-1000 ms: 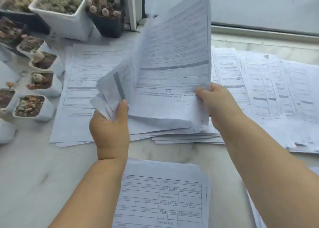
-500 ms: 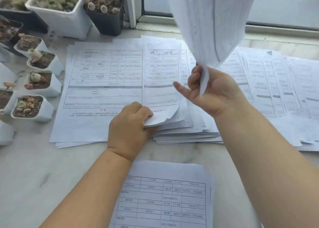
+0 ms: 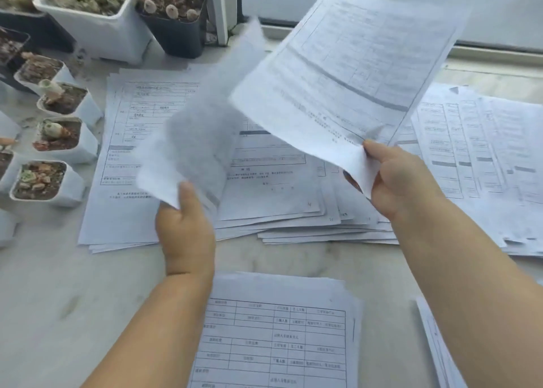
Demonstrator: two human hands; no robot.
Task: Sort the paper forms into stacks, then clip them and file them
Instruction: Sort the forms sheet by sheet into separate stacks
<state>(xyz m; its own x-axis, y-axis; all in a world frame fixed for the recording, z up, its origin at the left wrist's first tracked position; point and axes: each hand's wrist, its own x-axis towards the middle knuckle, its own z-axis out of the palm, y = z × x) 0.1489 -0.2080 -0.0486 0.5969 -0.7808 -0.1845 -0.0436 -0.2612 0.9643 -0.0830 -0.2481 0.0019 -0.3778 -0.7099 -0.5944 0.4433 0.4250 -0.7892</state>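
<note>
Right hand (image 3: 402,182): grip closed on the lower corner of a printed form (image 3: 346,73), thumb on top, corner crumpled under the pinch; the sheet rises up and away from the grip, tilted, clear of the surface, its ruled table and dark band facing the camera.

Left hand (image 3: 185,229): grip closed on the lower edge of a second sheet (image 3: 199,141); this sheet stands up from the grip, curled and motion-blurred, thin enough that grey print shows through; its print cannot be read.

Fanned stack of forms (image 3: 279,199): flat on the surface just beyond both hands, edges stepped, white paper with black grid lines; it lies under and between the two lifted sheets.

Left stack (image 3: 117,182): flat, touching the fanned stack, squarer edges.

Right spread (image 3: 484,158): overlapping forms, loosely laid, well to the right.

Near stack (image 3: 279,334): between the forearms, closest to the camera, table of boxed cells face up.

Surface (image 3: 58,299): pale, marble-like, faint grey veining.

Small white pots (image 3: 44,182): square, rounded rims, gritty soil and succulents, in a row at left; a large white planter (image 3: 97,20) and a dark pot (image 3: 176,23) at the back.
</note>
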